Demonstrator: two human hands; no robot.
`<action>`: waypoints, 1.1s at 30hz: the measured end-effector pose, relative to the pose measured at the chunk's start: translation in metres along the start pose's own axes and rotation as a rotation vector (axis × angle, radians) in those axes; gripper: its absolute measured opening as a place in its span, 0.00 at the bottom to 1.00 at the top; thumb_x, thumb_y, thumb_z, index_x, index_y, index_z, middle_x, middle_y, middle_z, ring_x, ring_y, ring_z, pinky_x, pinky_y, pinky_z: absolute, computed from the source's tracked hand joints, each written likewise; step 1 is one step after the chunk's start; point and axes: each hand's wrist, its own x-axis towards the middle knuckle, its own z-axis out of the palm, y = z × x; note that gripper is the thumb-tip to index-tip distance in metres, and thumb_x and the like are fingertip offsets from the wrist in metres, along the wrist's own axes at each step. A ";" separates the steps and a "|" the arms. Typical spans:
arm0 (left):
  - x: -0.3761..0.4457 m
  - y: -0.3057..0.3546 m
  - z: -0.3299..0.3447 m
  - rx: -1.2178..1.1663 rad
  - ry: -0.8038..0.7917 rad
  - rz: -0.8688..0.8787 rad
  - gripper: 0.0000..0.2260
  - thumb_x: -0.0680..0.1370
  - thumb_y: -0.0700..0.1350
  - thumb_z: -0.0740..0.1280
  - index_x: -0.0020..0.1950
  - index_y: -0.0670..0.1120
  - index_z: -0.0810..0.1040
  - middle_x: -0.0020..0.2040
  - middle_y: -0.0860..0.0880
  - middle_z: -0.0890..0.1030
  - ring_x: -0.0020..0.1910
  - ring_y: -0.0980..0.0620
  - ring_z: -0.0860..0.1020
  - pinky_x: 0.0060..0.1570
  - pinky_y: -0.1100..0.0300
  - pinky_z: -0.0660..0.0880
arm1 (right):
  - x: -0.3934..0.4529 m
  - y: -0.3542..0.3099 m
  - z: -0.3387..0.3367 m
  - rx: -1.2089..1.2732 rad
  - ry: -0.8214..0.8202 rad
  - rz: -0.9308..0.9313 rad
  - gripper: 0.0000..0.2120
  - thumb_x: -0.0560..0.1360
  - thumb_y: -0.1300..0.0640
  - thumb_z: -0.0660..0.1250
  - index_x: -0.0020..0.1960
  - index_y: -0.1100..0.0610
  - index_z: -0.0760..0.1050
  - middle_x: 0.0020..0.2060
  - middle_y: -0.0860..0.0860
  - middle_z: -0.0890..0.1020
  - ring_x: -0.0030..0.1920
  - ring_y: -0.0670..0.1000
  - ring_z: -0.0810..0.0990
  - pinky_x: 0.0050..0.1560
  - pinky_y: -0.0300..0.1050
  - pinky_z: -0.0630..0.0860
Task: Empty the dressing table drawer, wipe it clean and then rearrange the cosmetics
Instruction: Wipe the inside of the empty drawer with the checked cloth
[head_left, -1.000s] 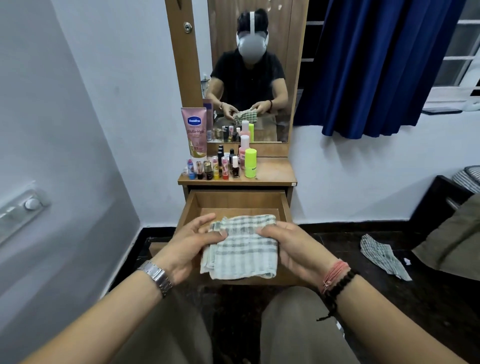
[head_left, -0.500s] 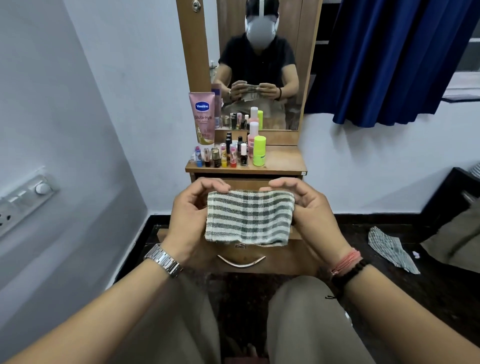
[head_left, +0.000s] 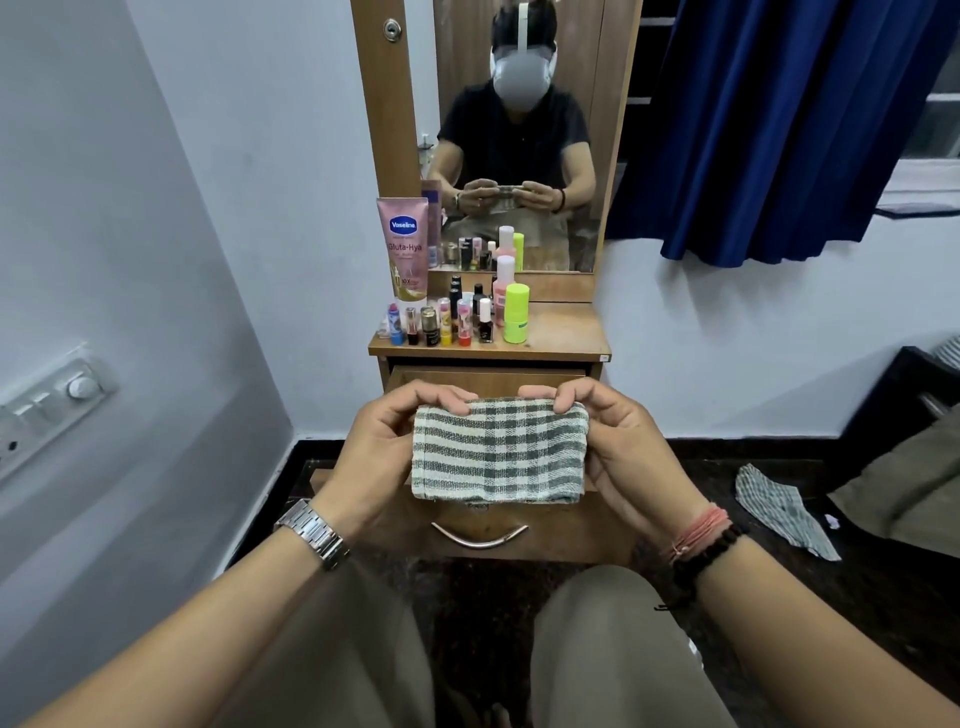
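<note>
Both hands up: the left hand (head_left: 384, 457) and right hand (head_left: 618, 452) pinch the folded checked cloth (head_left: 498, 451) by its top corners, near the open drawer (head_left: 535, 535).

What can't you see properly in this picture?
- Inside of the drawer: hidden in the head view by the folded checked cloth and both hands, left and right.
- Labels on the small cosmetics: too small to read.
- Second cloth on the floor: its pattern is too blurred to make out.
</note>
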 end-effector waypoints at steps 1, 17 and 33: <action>0.000 0.000 0.001 0.007 -0.008 -0.010 0.06 0.72 0.35 0.68 0.41 0.45 0.82 0.53 0.44 0.82 0.54 0.46 0.80 0.52 0.53 0.79 | 0.000 0.000 -0.001 0.033 -0.011 0.032 0.17 0.78 0.69 0.59 0.39 0.53 0.79 0.58 0.58 0.82 0.54 0.55 0.83 0.45 0.45 0.82; 0.034 -0.015 0.015 -0.129 -0.069 -0.238 0.16 0.69 0.40 0.74 0.55 0.45 0.79 0.58 0.44 0.81 0.53 0.46 0.80 0.52 0.48 0.80 | 0.002 0.019 -0.009 0.379 0.121 0.491 0.23 0.70 0.65 0.69 0.65 0.67 0.73 0.59 0.64 0.80 0.57 0.59 0.81 0.55 0.53 0.80; 0.093 -0.084 0.004 0.364 -0.253 -0.382 0.14 0.80 0.39 0.62 0.64 0.50 0.75 0.59 0.54 0.80 0.56 0.53 0.79 0.51 0.64 0.76 | 0.070 -0.037 -0.088 0.326 0.820 -0.008 0.14 0.80 0.62 0.59 0.65 0.62 0.72 0.55 0.58 0.82 0.53 0.54 0.83 0.49 0.48 0.81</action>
